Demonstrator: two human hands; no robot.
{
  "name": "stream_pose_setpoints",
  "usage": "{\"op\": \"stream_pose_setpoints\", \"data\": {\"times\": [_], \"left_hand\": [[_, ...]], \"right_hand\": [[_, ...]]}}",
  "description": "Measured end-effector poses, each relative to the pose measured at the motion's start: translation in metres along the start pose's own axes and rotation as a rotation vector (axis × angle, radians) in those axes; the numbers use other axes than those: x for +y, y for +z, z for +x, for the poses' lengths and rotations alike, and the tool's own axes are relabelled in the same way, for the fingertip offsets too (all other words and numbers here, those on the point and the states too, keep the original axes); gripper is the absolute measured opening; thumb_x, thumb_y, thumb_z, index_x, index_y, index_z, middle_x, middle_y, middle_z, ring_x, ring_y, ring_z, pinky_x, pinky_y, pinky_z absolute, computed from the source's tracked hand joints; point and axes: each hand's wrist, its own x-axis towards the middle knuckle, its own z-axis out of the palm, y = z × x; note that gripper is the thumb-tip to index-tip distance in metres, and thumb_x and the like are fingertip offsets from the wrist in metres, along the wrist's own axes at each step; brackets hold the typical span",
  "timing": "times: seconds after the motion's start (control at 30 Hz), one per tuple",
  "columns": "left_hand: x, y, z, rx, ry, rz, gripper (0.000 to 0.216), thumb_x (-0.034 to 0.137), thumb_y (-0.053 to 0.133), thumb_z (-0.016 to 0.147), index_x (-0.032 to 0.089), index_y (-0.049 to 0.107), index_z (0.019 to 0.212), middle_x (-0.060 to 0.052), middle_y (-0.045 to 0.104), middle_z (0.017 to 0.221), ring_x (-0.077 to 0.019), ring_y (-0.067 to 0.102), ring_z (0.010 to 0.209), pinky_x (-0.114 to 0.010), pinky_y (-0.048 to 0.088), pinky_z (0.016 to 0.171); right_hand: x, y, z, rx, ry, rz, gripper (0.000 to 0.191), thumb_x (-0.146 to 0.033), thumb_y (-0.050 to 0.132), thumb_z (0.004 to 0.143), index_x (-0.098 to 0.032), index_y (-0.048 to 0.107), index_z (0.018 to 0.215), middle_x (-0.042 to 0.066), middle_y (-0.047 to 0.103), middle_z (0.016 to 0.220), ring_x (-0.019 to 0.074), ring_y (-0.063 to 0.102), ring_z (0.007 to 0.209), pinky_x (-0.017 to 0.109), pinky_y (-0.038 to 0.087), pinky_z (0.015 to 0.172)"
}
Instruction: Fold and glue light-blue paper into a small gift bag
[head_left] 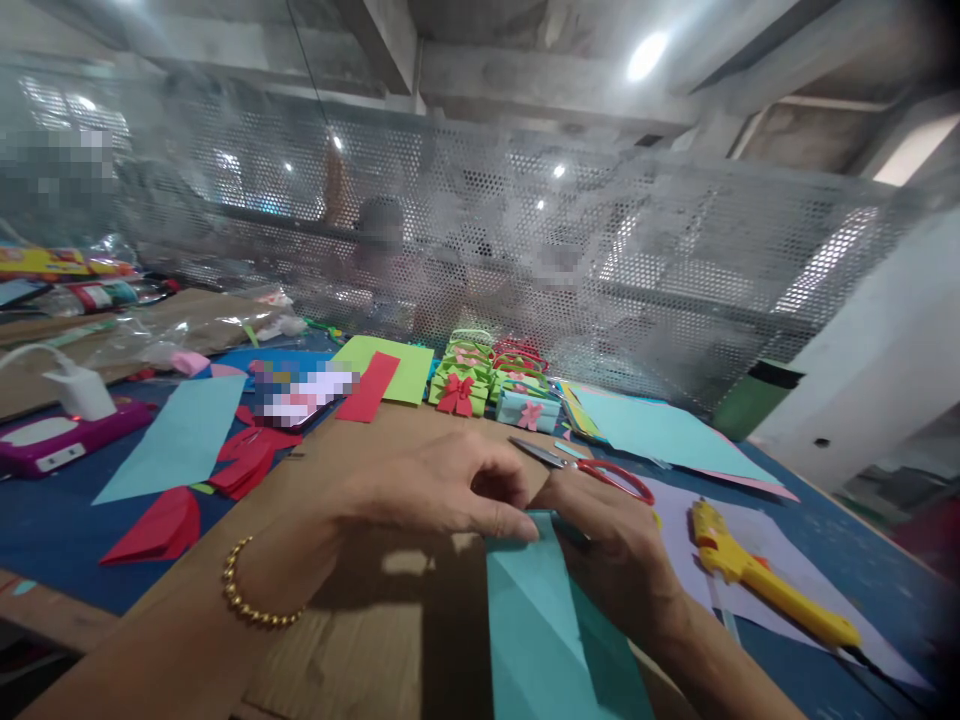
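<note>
A folded teal paper sheet (551, 625) lies on the brown board (360, 640) in front of me. My left hand (442, 485), with a gold bead bracelet at the wrist, pinches the sheet's far edge with curled fingers. My right hand (607, 545) presses on the same edge from the right, fingers bent and closed on the paper. Red-handled scissors (592, 468) lie just beyond my right hand.
A yellow glue gun (757, 575) rests on pale paper at the right. Small green, red and blue paper gift boxes (491, 385) stand at the back. Red paper pieces (225, 480), a light blue sheet (176, 440) and a purple device (52, 440) lie left. A perforated metal screen (525, 230) stands behind.
</note>
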Motion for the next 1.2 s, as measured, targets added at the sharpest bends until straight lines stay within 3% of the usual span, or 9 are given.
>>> {"op": "stream_pose_setpoints", "data": {"times": [0.33, 0.53, 0.77, 0.9, 1.1, 1.2], "left_hand": [[-0.001, 0.001, 0.001, -0.031, 0.003, -0.075, 0.023, 0.031, 0.071, 0.079, 0.017, 0.054, 0.072, 0.004, 0.049, 0.069, -0.0100, 0.042, 0.066, -0.022, 0.034, 0.057], [0.005, 0.007, -0.001, 0.069, 0.040, -0.007, 0.023, 0.034, 0.069, 0.082, 0.018, 0.055, 0.075, 0.005, 0.049, 0.071, -0.0093, 0.042, 0.066, -0.022, 0.033, 0.058], [-0.002, 0.015, 0.005, 0.105, 0.120, -0.080, 0.017, 0.020, 0.064, 0.083, 0.017, 0.054, 0.070, 0.005, 0.047, 0.069, -0.0102, 0.042, 0.068, -0.024, 0.033, 0.061], [-0.002, 0.011, 0.005, 0.079, 0.071, -0.099, 0.020, 0.022, 0.067, 0.082, 0.017, 0.054, 0.068, 0.005, 0.045, 0.065, -0.0094, 0.040, 0.064, -0.023, 0.032, 0.059], [0.002, -0.003, 0.002, 0.036, 0.020, 0.001, 0.010, 0.025, 0.068, 0.082, 0.016, 0.064, 0.080, 0.001, 0.058, 0.078, -0.0113, 0.050, 0.073, -0.023, 0.037, 0.064], [0.005, -0.006, 0.001, 0.037, 0.002, 0.048, 0.007, 0.022, 0.067, 0.082, 0.015, 0.065, 0.079, 0.001, 0.059, 0.074, -0.0106, 0.050, 0.069, -0.022, 0.037, 0.062]], "right_hand": [[-0.004, 0.001, 0.005, 0.009, -0.042, -0.008, 0.027, -0.005, 0.047, 0.089, -0.019, 0.055, 0.067, -0.002, 0.053, 0.059, 0.0092, 0.049, 0.052, 0.021, 0.036, 0.052], [-0.002, 0.001, 0.002, -0.042, -0.002, 0.003, 0.021, -0.008, 0.049, 0.089, -0.019, 0.055, 0.072, -0.001, 0.057, 0.062, 0.0102, 0.054, 0.056, 0.020, 0.039, 0.053], [-0.001, 0.003, 0.001, -0.071, -0.009, -0.008, 0.024, -0.004, 0.047, 0.091, -0.018, 0.058, 0.074, -0.001, 0.055, 0.061, 0.0096, 0.051, 0.053, 0.020, 0.038, 0.052], [0.000, 0.005, 0.000, -0.074, 0.001, -0.001, 0.027, -0.005, 0.046, 0.090, -0.019, 0.055, 0.068, -0.002, 0.052, 0.059, 0.0094, 0.047, 0.052, 0.021, 0.036, 0.050], [0.004, 0.001, 0.000, -0.021, 0.034, 0.011, 0.026, -0.016, 0.054, 0.091, -0.019, 0.053, 0.065, -0.003, 0.052, 0.058, 0.0087, 0.047, 0.051, 0.021, 0.034, 0.049], [0.006, 0.002, -0.001, -0.019, 0.039, 0.026, 0.027, -0.015, 0.055, 0.090, -0.019, 0.053, 0.064, -0.003, 0.053, 0.059, 0.0083, 0.047, 0.051, 0.021, 0.034, 0.049]]}}
